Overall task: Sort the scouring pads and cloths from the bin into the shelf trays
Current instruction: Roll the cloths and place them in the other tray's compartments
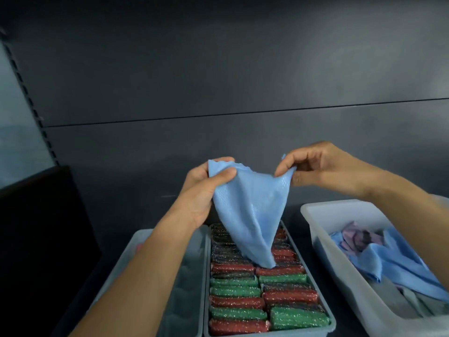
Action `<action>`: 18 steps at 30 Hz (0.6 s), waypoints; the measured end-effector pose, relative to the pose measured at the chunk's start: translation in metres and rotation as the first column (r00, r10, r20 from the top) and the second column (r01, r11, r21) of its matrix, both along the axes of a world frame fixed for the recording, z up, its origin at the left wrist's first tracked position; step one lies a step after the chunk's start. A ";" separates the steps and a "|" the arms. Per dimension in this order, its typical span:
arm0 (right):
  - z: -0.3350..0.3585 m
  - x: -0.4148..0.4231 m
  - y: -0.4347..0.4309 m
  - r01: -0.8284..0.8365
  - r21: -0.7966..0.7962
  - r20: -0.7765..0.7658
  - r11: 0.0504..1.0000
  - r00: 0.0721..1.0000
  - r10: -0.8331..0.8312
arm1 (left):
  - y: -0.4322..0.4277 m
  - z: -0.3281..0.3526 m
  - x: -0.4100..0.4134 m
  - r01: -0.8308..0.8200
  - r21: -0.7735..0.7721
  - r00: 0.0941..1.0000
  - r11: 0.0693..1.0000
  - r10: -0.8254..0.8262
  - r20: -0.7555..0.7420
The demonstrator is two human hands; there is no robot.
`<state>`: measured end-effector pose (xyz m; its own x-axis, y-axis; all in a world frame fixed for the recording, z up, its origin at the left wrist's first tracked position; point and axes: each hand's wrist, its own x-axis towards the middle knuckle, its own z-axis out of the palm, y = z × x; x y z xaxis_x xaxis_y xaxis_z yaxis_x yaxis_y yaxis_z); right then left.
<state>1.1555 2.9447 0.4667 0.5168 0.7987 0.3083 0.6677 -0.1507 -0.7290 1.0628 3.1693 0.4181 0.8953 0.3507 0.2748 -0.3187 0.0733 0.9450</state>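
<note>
A light blue cloth (250, 210) hangs between both hands above the shelf. My left hand (206, 188) grips its left corner and my right hand (313, 166) pinches its right corner. The cloth's lower tip touches the scouring pads (264, 297), red, green and dark, that fill the middle tray (313, 271) in two rows. At the right stands a white bin (335, 261) with several blue and pink cloths (388, 259) in it.
A pale tray (194, 300) stands left of the pad tray, partly hidden by my left forearm. A black panel (41, 239) rises at the far left. The dark grey back wall of the shelf (218, 69) is behind everything.
</note>
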 end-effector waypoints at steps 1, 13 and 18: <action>-0.001 -0.002 0.001 0.006 -0.078 0.007 0.997 1.000 -0.005 | 0.003 0.006 -0.003 -0.013 0.096 1.000 0.995 0.014 -0.002; -0.004 -0.021 0.049 -0.072 0.009 -0.141 0.997 0.987 0.073 | 0.004 0.057 -0.023 -0.037 0.479 0.999 0.877 0.027 0.027; -0.019 -0.020 0.041 -0.072 -0.029 -0.257 0.997 0.964 0.063 | 0.025 0.062 -0.041 -0.172 0.447 0.985 0.878 0.157 0.071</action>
<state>1.1357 2.9854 0.4475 0.5191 0.8428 0.1421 0.4695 -0.1422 -0.8714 1.0222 3.1943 0.4801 0.8235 0.3239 0.4657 -0.3193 -0.4139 0.8525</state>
